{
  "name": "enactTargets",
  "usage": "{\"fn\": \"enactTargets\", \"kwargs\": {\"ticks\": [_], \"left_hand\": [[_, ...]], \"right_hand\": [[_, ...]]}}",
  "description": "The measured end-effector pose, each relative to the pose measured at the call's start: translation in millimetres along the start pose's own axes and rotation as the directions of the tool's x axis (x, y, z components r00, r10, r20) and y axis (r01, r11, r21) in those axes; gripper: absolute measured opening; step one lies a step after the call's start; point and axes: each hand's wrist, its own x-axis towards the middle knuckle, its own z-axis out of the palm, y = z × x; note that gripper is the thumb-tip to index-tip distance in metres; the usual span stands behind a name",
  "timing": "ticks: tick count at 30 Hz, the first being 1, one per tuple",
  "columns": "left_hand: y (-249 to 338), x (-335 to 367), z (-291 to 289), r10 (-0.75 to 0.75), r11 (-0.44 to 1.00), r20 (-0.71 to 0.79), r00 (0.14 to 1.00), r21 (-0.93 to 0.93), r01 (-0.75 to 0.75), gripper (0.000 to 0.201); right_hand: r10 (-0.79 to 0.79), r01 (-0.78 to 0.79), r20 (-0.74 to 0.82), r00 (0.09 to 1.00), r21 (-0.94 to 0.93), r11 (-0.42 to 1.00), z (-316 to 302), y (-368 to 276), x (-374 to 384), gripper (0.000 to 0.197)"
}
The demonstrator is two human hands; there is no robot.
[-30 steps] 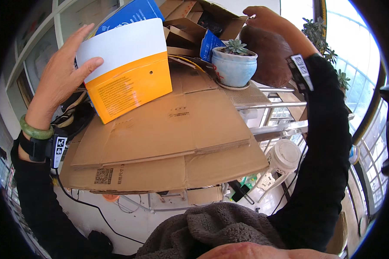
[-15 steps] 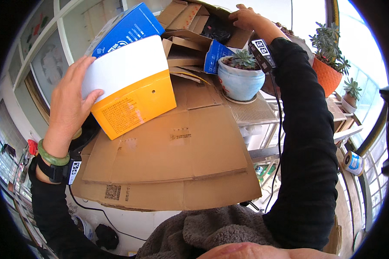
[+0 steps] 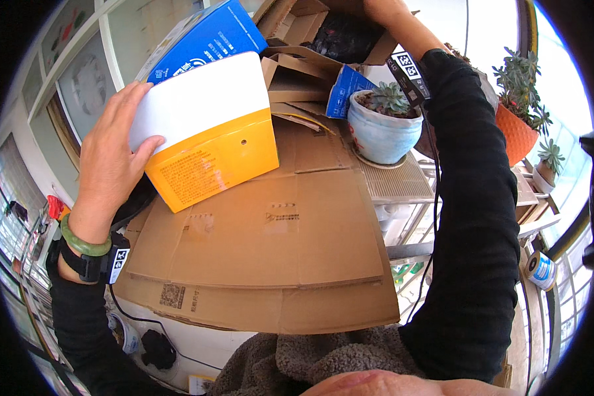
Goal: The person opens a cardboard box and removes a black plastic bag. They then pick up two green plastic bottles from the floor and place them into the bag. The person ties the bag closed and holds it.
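My left hand (image 3: pixel 114 142) grips the left edge of a yellow-and-white carton (image 3: pixel 214 158), thumb over its white part and fingers along the upper side. The carton is tilted above flattened brown cardboard sheets (image 3: pixel 244 241). Just behind it a blue box (image 3: pixel 208 43) leans. My right hand (image 3: pixel 387 12) reaches to the far side of an open cardboard box (image 3: pixel 303 30); the picture's upper edge and the box flap hide its fingers. Inside that box lies a crumpled black plastic bag (image 3: pixel 343 39).
A pale blue pot (image 3: pixel 384 135) with a succulent stands right of the cardboard, beside a blue printed carton piece (image 3: pixel 346 89). An orange pot (image 3: pixel 513 132) and a small potted succulent (image 3: pixel 548 165) are farther right. A tin (image 3: pixel 540 270) sits at the right rail.
My right hand has moved farther away, toward the upper edge, and its fingers have gone out of sight. The whole view has shifted slightly; the left hand keeps hold of the carton.
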Motion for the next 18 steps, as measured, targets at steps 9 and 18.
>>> {"fn": "enactTargets", "kwargs": {"ticks": [9,18], "left_hand": [[3.3,-1.2,1.7,-0.021,0.999,-0.008,1.0,0.034,0.021,0.068],[-0.4,-2.3,1.2,0.018,1.0,-0.028,0.999,0.016,-0.018,0.069]], "right_hand": [[0.127,-0.187,-0.167,0.978,-0.416,0.89,-36.8,-18.6,32.6,0.025],[0.236,-0.373,-0.428,0.872,-0.27,0.888,-116.3,12.2,77.9,0.025]]}}
